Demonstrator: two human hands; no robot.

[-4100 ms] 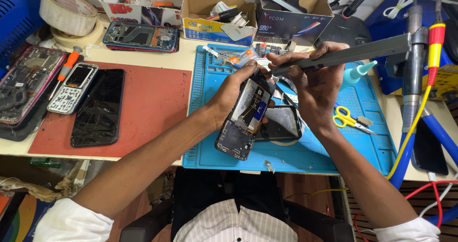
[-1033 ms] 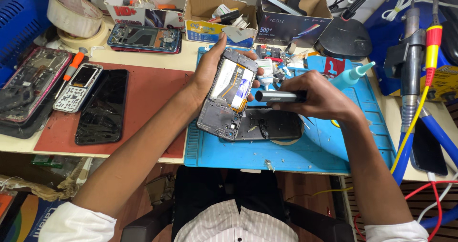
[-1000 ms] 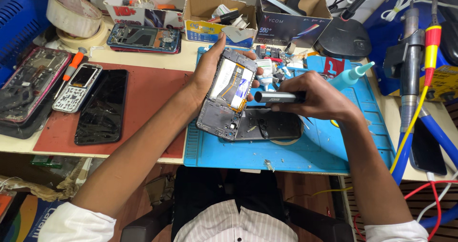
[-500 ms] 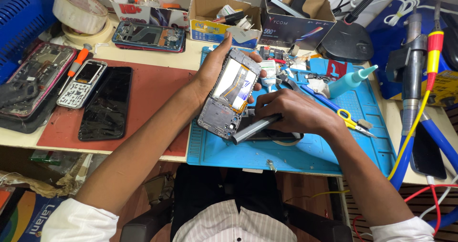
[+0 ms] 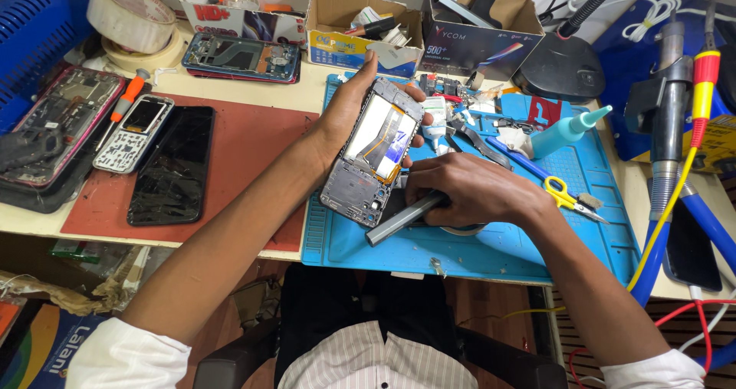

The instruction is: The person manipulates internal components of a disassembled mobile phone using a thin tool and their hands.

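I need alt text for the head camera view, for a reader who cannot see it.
A person's left hand holds an opened phone over a blue mat, while the right hand grips a grey tool. Boxes and other phones surround them.

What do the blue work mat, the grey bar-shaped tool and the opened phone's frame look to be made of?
Blue mat: probably silicone or rubber; matte, with moulded ridges and shallow compartments.
Grey tool in the right hand: likely metal or hard plastic; straight edges and an even satin sheen, which leaves it open.
Opened phone in the left hand: grey frame looks like plastic or painted metal, with a glossy whitish panel inside.
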